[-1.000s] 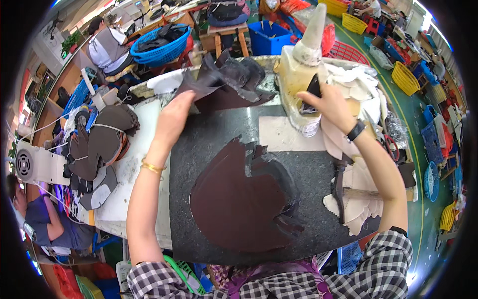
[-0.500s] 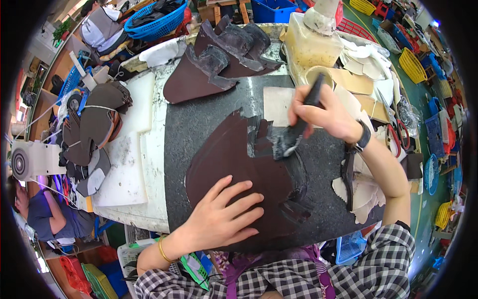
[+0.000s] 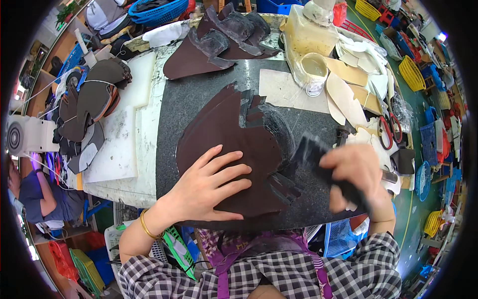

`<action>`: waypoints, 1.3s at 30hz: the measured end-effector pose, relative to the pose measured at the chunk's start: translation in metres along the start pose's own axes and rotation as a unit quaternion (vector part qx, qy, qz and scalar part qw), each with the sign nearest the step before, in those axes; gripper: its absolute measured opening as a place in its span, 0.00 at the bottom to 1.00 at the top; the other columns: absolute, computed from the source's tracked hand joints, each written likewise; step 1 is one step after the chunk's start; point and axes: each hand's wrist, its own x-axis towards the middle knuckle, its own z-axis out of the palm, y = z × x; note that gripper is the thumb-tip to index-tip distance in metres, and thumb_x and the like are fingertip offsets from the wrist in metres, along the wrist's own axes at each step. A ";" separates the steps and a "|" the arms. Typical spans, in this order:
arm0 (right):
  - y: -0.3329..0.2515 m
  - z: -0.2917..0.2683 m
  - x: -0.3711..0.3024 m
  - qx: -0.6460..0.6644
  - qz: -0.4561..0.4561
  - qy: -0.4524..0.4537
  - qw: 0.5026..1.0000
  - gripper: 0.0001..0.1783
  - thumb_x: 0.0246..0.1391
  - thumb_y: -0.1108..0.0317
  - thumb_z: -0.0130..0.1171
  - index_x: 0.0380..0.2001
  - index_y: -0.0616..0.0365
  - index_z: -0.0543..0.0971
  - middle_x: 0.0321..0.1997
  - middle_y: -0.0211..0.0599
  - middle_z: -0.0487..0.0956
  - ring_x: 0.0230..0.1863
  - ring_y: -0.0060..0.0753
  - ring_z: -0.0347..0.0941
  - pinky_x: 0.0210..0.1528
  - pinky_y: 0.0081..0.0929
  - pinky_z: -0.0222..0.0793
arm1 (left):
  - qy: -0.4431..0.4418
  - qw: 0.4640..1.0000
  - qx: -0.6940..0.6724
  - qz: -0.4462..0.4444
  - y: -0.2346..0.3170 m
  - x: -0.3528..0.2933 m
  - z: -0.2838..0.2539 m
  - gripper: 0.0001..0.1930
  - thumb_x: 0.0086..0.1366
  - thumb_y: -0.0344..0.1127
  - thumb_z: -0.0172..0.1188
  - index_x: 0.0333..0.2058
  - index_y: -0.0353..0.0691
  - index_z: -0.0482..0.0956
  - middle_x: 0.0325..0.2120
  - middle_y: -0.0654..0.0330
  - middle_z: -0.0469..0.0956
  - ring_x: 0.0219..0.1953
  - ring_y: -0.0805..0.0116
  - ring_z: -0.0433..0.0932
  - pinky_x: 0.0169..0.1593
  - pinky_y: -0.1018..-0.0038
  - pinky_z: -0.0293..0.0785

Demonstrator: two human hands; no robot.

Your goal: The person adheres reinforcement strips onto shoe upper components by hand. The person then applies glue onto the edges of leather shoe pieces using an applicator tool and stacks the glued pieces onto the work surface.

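A dark brown leather-like piece [image 3: 234, 144] lies flat on a dark speckled board [image 3: 199, 79], with wet-looking dark smears along its right and upper edges. My left hand [image 3: 211, 187] rests on the piece's lower left part, fingers spread and palm down. To the right of the piece, my right hand [image 3: 353, 172] is closed round the handle of a wide black brush [image 3: 311, 152]. Both hand and brush are smeared by motion. The bristles are close to the piece's right edge; whether they touch anything cannot be made out.
More brown pieces [image 3: 186, 60] with dark-coated edges lie at the back. A translucent glue container [image 3: 308, 35] with an open cup [image 3: 314, 65] stands back right. Red-handled scissors [image 3: 386, 132] and pale offcuts [image 3: 346, 99] lie right; bundled dark pieces [image 3: 82, 112] lie left.
My right hand and the brush have swept right and toward me, off the piece's upper edge. My left hand stays on the piece. The whole view has shifted slightly.
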 end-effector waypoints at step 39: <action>0.081 0.069 0.112 0.247 0.233 -0.016 0.941 0.10 0.48 0.67 0.59 0.21 0.62 0.74 0.22 0.31 0.77 0.23 0.16 0.69 0.27 0.18 0.66 | 0.056 0.998 -0.027 0.013 -0.006 -0.008 0.011 0.28 0.48 0.58 0.68 0.40 0.42 0.81 0.39 0.65 0.77 0.50 0.65 0.74 0.62 0.48 0.62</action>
